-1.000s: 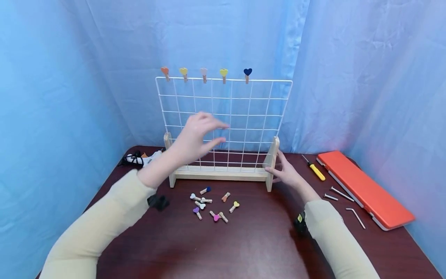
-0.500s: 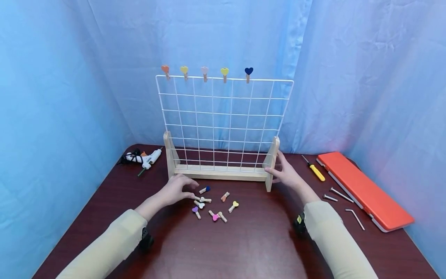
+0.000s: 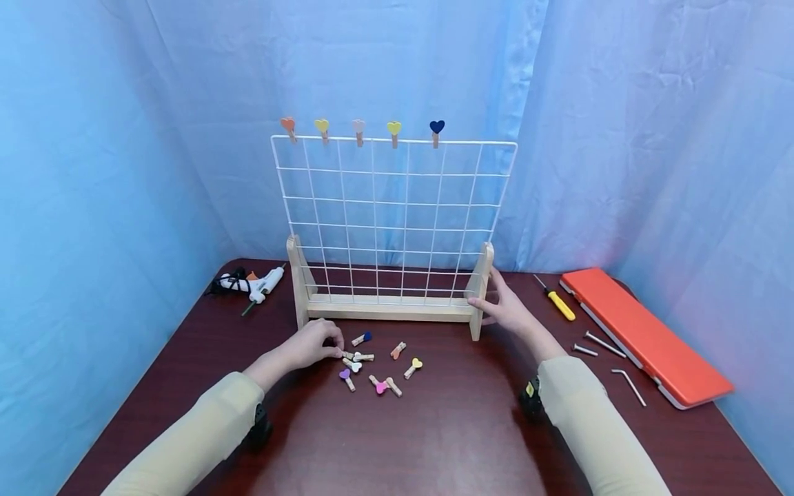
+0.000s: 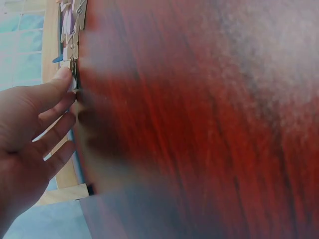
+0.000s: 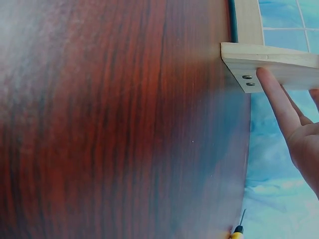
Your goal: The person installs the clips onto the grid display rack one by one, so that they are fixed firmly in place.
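At the near left of the stand, my left hand (image 3: 313, 342) has its thumb and forefinger pinching the heart end of a small clothespin (image 3: 348, 355); the fingers hide its heart. In the left wrist view this hand (image 4: 35, 129) has its other fingers loosely bent. My right hand (image 3: 510, 311) rests with fairly straight fingers against the stand's right wooden side piece (image 5: 271, 64). A white wire grid (image 3: 406, 203) stands upright in the wooden base (image 3: 391, 312). Along its top wire sit several heart clothespins, among them a dark blue one (image 3: 437, 128).
Several loose clothespins lie before the base, including a yellow one (image 3: 413, 368) and a pink one (image 3: 378, 386). A glue gun (image 3: 254, 284) lies at left. At right are a yellow screwdriver (image 3: 561, 304), bolts (image 3: 604, 344), a hex key (image 3: 629, 387) and a red case (image 3: 645, 337).
My left hand has come down from in front of the grid to the loose clothespins, and its thumb and forefinger have closed on one. The right hand stays at the side piece.
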A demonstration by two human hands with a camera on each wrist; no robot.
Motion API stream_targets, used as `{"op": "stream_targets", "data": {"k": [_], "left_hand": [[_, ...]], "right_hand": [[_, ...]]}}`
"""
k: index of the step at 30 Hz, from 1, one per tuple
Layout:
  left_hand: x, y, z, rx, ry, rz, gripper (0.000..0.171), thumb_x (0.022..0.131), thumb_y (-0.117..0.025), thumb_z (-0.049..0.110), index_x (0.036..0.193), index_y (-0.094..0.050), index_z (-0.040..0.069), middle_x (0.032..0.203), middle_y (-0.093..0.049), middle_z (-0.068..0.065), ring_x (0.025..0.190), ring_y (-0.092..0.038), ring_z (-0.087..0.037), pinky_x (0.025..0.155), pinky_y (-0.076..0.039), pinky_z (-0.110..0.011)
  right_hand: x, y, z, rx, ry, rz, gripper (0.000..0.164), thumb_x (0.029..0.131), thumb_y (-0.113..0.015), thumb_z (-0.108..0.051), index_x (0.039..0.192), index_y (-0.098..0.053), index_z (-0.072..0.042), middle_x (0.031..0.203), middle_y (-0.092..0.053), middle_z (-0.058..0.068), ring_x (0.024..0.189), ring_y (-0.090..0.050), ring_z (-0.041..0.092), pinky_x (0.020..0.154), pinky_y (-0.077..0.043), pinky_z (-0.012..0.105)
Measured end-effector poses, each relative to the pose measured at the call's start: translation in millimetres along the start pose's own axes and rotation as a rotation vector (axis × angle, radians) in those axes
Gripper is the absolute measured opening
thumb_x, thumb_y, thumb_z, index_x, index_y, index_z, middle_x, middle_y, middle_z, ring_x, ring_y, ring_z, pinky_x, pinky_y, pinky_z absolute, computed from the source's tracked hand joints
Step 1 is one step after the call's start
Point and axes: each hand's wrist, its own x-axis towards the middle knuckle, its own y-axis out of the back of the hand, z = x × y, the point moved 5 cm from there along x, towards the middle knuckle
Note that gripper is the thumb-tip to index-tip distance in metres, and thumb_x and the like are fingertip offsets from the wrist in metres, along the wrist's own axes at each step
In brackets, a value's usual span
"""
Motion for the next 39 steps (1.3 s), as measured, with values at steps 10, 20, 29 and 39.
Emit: {"op": "stream_targets", "data": {"k": [10, 20, 29, 39], "left_hand": [[2.7, 29.5, 9.0, -0.025, -0.003, 0.142, 0.008, 0.081, -0.064, 0.009, 0.077, -0.062, 0.016, 0.07, -0.057, 0.01, 0.067, -0.05, -0.005, 0.063, -0.044, -0.024], [18.8, 91.9, 58.4, -0.079, -0.07, 0.428, 0.014, 0.08, -0.066, 0.016, 0.094, -0.068, 0.013, 0.088, -0.065, 0.003, 0.074, -0.058, -0.006, 0.061, -0.047, -0.023], [48.5, 168.9, 137.3, -0.03, -0.249, 0.648, 0.005, 0.077, -0.068, 0.018, 0.08, -0.071, 0.015, 0.078, -0.066, 0.006, 0.068, -0.05, -0.007, 0.06, -0.042, -0.024], [96.6, 241.9, 205.3, 0.041, -0.363, 0.763, 0.009, 0.076, -0.069, 0.018, 0.08, -0.073, 0.011, 0.075, -0.068, 0.002, 0.067, -0.05, -0.008, 0.065, -0.039, -0.022]], "right_hand": [[9.9, 1.1, 21.6, -0.023, 0.017, 0.01, 0.079, 0.085, -0.061, -0.023, 0.138, -0.006, -0.045, 0.143, -0.016, 0.012, 0.118, -0.035, 0.044, 0.058, -0.052, 0.044], [9.1, -1.8, 22.6, -0.042, 0.011, 0.019, 0.079, 0.085, -0.06, -0.023, 0.138, -0.006, -0.045, 0.143, -0.018, 0.012, 0.118, -0.036, 0.043, 0.058, -0.052, 0.043], [-1.0, -3.1, 2.6, -0.03, 0.006, 0.01, 0.079, 0.086, -0.059, -0.02, 0.142, -0.005, -0.033, 0.142, -0.018, 0.018, 0.119, -0.034, 0.046, 0.06, -0.052, 0.045], [0.1, 1.1, 3.8, -0.031, -0.006, 0.008, 0.081, 0.085, -0.06, -0.021, 0.142, -0.004, -0.032, 0.142, -0.017, 0.017, 0.118, -0.035, 0.046, 0.06, -0.052, 0.045]]}}
